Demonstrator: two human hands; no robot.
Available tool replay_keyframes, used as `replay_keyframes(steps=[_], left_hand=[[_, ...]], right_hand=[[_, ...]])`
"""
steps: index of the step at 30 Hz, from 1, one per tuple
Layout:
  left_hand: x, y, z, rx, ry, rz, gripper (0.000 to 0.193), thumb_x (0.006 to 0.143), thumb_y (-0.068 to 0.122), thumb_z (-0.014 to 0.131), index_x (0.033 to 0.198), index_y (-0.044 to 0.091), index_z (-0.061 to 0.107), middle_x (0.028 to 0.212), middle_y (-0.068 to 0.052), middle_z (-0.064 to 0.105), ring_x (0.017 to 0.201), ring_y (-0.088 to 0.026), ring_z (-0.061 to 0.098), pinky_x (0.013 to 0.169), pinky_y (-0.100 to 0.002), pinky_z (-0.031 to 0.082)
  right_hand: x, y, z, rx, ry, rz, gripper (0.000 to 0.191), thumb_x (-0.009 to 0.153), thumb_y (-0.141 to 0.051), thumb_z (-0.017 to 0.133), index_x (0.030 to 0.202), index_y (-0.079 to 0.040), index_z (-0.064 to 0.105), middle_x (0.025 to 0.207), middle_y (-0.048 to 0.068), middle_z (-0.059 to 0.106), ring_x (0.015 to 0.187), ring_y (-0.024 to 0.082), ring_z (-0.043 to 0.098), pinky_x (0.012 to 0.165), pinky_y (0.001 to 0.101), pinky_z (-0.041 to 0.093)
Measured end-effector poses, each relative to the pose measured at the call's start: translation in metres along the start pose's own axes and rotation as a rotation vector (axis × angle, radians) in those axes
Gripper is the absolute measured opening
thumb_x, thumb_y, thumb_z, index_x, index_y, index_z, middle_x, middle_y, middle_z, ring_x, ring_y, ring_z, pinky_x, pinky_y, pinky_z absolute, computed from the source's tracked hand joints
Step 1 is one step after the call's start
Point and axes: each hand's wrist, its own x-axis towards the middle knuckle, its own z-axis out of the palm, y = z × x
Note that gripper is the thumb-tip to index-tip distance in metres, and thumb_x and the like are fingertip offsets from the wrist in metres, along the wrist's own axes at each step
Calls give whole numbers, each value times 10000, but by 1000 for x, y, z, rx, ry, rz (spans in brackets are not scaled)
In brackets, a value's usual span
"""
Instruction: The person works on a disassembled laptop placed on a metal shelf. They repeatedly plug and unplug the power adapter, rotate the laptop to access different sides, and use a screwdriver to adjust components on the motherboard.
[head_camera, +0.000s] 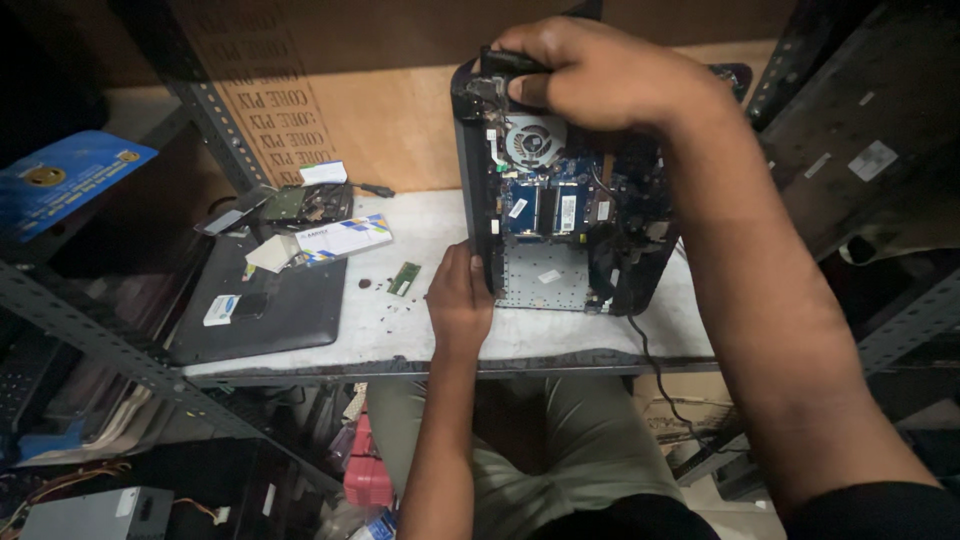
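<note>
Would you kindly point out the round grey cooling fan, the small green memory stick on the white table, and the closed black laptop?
Round grey cooling fan (533, 140), head view, on its hub.
Small green memory stick (404, 278), head view, on its middle.
Closed black laptop (290, 305), head view, on its bare lid.

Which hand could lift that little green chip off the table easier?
Probably the left hand. It grips the opened laptop's near edge, right beside the small green memory module. The right hand is up at the laptop's top corner, farther away.

head camera, looking down — close over workbench (560, 345)
</note>
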Motion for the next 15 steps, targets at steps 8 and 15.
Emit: replay_keyframes(steps=[8, 15], left_hand=[[0, -3, 2, 15, 0, 13, 171, 1056, 89, 500, 1156, 38, 628, 995, -190, 648, 889, -423, 645, 765, -477, 509], [-2, -4, 1, 16, -28, -30, 181, 1032, 62, 494, 1153, 38, 627, 1004, -197, 654, 910, -434, 645, 779, -490, 506]], right_hand=[[-1, 4, 1, -16, 25, -39, 338, 971, -121, 587, 1298, -48, 628, 1068, 55, 748, 951, 145, 675, 870, 339, 528], [2, 6, -3, -9, -42, 44, 360, 977, -148, 582, 1325, -62, 620, 1051, 63, 745, 903, 161, 659, 827, 353, 536]])
